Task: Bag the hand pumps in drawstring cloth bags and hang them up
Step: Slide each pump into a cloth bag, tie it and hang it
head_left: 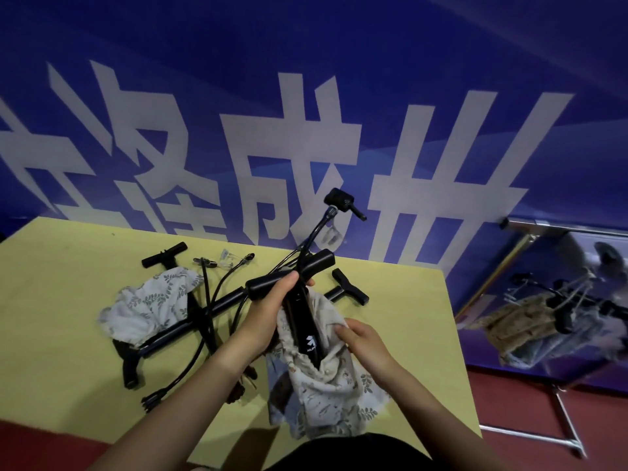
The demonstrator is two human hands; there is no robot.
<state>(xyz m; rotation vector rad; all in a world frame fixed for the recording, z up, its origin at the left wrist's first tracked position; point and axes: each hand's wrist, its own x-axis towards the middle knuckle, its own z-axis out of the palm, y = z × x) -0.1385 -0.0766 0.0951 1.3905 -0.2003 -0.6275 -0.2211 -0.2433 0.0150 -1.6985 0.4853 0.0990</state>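
The left hand [272, 302] grips the pump [303, 321] below its handle, barrel pointing steeply down into the bag [326, 385]; the right hand's [362, 338] fingers pinch the bag's mouth.

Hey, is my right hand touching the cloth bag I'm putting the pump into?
Touching. The head view shows the right hand with its fingers gripping the cloth bag at its opening, beside the black pump.
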